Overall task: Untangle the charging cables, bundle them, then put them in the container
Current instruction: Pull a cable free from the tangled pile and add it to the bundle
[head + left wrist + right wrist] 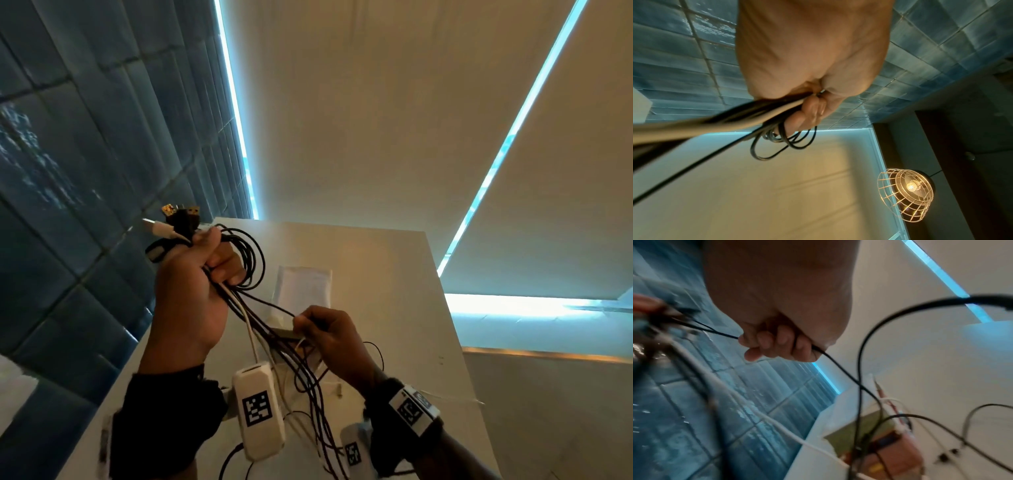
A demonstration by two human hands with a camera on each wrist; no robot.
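White table (394, 274) against blue tiled wall. Left hand (191, 291) fisted round the cables (246, 263), plugs gathered, held above the table. Right hand (329, 337) pinches one black strand (838, 365). Untangling looks midway; bundling and boxing into the container (305, 287), mid-table, remain.

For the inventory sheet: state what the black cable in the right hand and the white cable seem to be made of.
Black cable: seemingly rubber or plastic sheath, matte, thin; it bends in loose curves below the right hand.
White cable: likely smooth plastic sheath with a slight sheen; it hangs from the left hand.
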